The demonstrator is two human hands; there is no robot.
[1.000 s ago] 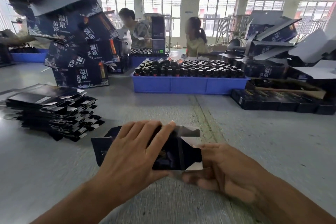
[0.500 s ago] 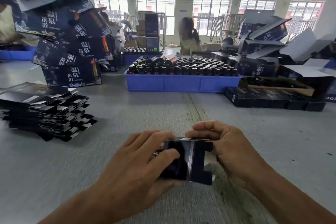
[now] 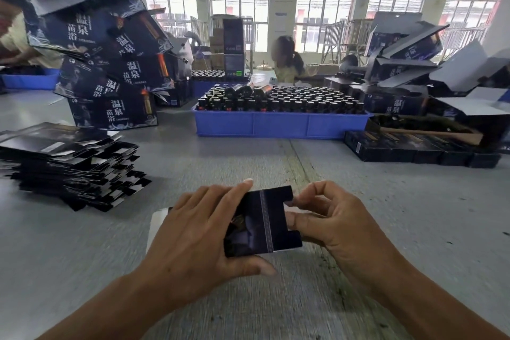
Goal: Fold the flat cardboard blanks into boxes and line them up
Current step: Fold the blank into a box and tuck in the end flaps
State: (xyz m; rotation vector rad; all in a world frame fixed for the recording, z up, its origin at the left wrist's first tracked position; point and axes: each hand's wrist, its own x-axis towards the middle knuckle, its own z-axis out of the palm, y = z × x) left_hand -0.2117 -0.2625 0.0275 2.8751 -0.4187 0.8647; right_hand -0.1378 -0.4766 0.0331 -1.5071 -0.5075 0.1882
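Tabletop: box now more upright

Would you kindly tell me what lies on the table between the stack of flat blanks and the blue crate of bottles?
In the head view, only bare grey table separates the stack of flat blanks from the blue crate.

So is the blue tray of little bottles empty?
No, the blue tray is packed with rows of dark little bottles.
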